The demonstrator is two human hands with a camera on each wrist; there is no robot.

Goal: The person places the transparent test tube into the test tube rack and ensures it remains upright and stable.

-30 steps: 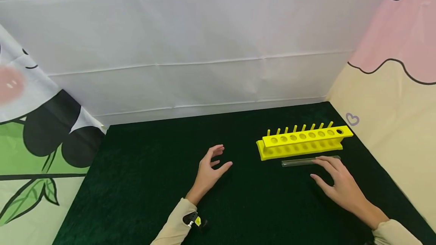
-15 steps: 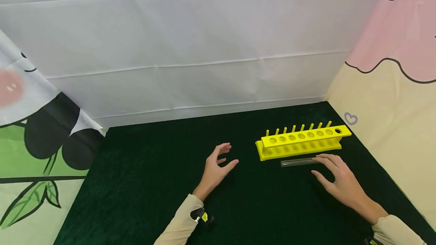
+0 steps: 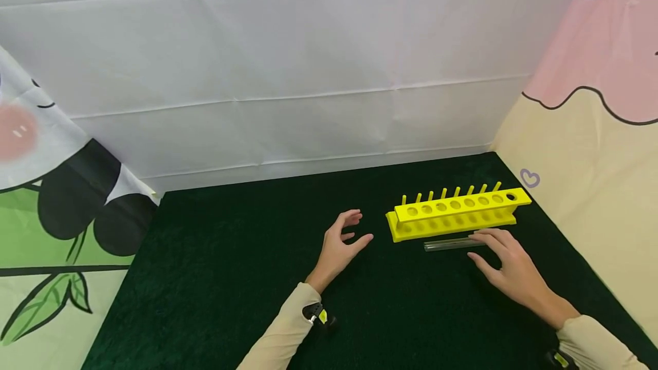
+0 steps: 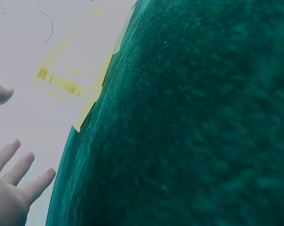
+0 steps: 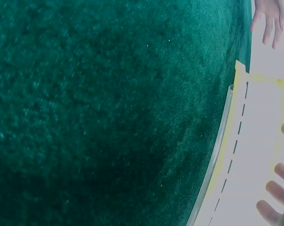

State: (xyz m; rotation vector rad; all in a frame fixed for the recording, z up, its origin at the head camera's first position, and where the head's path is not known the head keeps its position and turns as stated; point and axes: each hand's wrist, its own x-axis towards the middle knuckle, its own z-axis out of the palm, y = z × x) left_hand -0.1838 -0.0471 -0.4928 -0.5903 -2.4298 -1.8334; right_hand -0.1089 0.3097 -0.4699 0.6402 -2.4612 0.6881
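Note:
A clear glass test tube [image 3: 444,245] lies on the green cloth, just in front of a yellow test tube rack [image 3: 462,210]. My right hand [image 3: 509,270] hovers over the tube's right end, fingers bent loosely and thumb apart; the fingertips overlap the tube in the head view. In the right wrist view the tube [image 5: 218,150] runs along the rack's edge, with the right fingers [image 5: 276,190] beside it. Left of the rack, my left hand [image 3: 336,250] holds nothing, its thumb and fingers spread. The left wrist view shows those fingers [image 4: 20,168] apart from the washed-out rack [image 4: 64,84].
Dark green cloth [image 3: 231,278] covers the table. A white sheet [image 3: 308,73] hangs behind it, with printed cloths [image 3: 586,187] at the sides. The rack has a row of holes and several upright pegs [image 3: 457,192] at its back.
My left hand has moved rightward and slightly up, closer to the rack. The right hand has stayed almost in place over the tube's right end; tube and rack have not moved.

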